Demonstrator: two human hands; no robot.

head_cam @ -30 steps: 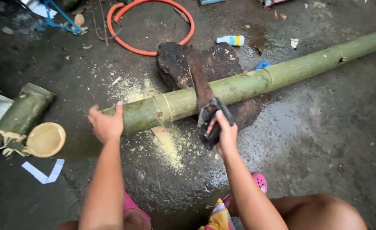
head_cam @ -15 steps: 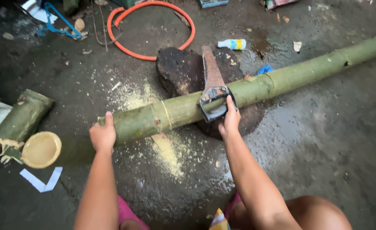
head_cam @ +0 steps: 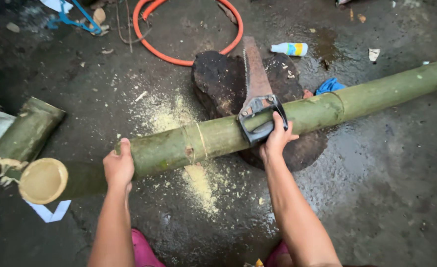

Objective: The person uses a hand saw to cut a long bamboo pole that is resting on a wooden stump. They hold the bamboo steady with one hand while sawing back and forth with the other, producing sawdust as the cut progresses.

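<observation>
A long green bamboo pole (head_cam: 317, 111) lies across a dark wooden block (head_cam: 218, 81) on wet concrete. My left hand (head_cam: 118, 167) grips the pole's cut near end. My right hand (head_cam: 276, 138) is closed on the grey handle of a rusty hand saw (head_cam: 255, 84), whose blade lies flat over the pole and block, pointing away from me. Pale sawdust (head_cam: 198, 178) is scattered under the pole.
Two cut bamboo sections lie at the left, one showing its round pale end (head_cam: 43, 180). An orange hose loop (head_cam: 179, 29), a small plastic bottle (head_cam: 290, 48) and a blue rag (head_cam: 329, 85) lie beyond the block. My pink sandals (head_cam: 141, 249) are below.
My right hand swung the saw up from below the pole and laid it over the top. My left hand came down from open above the pole to gripping its end.
</observation>
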